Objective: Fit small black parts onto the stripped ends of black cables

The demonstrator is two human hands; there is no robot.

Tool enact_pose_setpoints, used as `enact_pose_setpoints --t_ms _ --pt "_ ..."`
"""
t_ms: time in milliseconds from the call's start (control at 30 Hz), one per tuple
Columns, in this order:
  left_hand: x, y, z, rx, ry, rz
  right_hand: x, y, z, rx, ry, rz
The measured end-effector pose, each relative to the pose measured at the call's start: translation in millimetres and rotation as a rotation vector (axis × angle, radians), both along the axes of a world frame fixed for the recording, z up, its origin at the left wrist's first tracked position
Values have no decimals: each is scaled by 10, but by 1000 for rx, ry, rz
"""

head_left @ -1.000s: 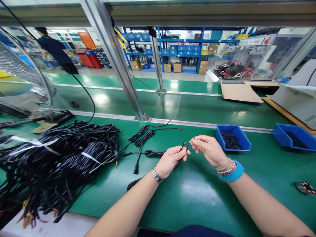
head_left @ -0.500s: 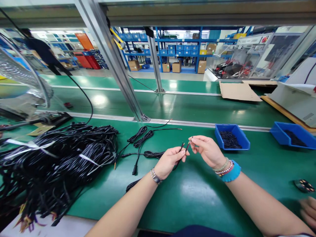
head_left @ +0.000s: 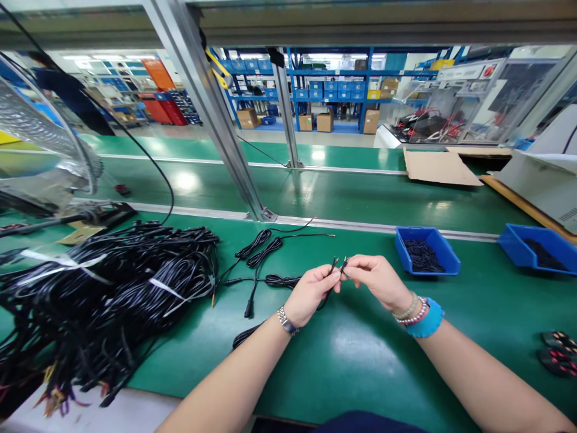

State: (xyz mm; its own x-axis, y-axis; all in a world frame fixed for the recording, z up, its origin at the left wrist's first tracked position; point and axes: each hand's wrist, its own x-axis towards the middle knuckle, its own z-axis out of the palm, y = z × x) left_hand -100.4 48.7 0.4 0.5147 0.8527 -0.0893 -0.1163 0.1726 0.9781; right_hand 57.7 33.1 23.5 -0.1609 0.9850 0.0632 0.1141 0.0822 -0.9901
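My left hand [head_left: 314, 293] pinches a black cable near its split end, where short thin leads stick up past the fingertips. Right beside it, my right hand [head_left: 377, 280] has thumb and forefinger closed on one of these black leads [head_left: 344, 264], whose tip looks bare. The fingertips of both hands almost touch. Coiled black cables [head_left: 280, 281] lie on the green table just left of my left hand, one ending in a black connector [head_left: 249, 308]. Behind my right hand stands a blue bin [head_left: 427, 251] of small black parts.
A large heap of black cables [head_left: 108, 294] tied with white strips covers the left side. Farther right are a second blue bin [head_left: 536, 248] and round black parts [head_left: 559, 352]. A metal post [head_left: 211, 114] rises behind the cables. A person [head_left: 70, 96] stands far left.
My right hand has moved slightly down, its fingertips now lower on the lead. The other person's hand at the right edge has left the view, and a second round part shows there.
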Motion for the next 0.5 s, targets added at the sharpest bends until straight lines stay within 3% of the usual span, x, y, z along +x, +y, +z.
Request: enact_pose_setpoints --t_ms 167,500 --pt "1 -1 -9 29 12 -7 30 17 52 -63 93 -1" --pt "14 -20 -9 59 35 7 16 23 8 -49 51 -6"
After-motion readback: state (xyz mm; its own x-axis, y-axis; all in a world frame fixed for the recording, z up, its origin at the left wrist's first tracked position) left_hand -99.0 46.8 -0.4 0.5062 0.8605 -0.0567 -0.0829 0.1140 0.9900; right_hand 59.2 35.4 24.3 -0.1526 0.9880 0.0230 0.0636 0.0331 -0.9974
